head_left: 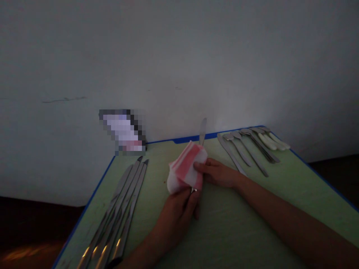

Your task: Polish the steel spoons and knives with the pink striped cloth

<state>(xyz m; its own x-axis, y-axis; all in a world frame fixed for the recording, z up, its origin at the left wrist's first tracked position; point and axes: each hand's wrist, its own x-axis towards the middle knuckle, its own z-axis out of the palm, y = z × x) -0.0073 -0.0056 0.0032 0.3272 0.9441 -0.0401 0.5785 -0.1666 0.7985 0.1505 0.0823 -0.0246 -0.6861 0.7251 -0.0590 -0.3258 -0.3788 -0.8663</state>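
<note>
A table knife [203,130] points away from me over the middle of the table, its blade tip rising above a pink-and-white cloth [186,164]. My left hand [179,209] is closed round the knife's handle end, of which only a small shiny bit shows. With thumb and fingers, my right hand [214,170] pinches the cloth around the lower blade. The cloth hides the middle of the knife. Several table knives [120,209] lie side by side to the left of my left hand.
Spoons [249,153] and other cutlery, some with white handles [270,141], lie at the back right of the green table [224,231] with its blue edge. A blurred-out device [123,129] leans against the wall [179,67] at the back left.
</note>
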